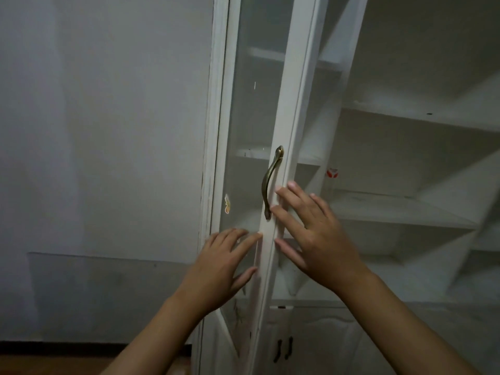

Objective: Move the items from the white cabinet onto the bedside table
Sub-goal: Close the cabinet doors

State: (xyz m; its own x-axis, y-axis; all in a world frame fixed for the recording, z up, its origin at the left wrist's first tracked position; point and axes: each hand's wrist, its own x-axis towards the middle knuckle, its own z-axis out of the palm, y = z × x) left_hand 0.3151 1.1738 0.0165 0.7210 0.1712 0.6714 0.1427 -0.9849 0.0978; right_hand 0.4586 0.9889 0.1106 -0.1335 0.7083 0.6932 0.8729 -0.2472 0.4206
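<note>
Hands (pixel 270 247) lay flat, fingers straight, on the glass door (pixel 273 239), gripping nothing. Next, we judged, came reaching the shelves (pixel 405 212).

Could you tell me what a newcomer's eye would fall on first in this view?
Two bare hands at the centre: the left hand and right hand lie with straight fingers on the white frame of a glass cabinet door. Just above them sits its curved brass handle. To the right, white shelves stand exposed, with a small red sticker.
</note>
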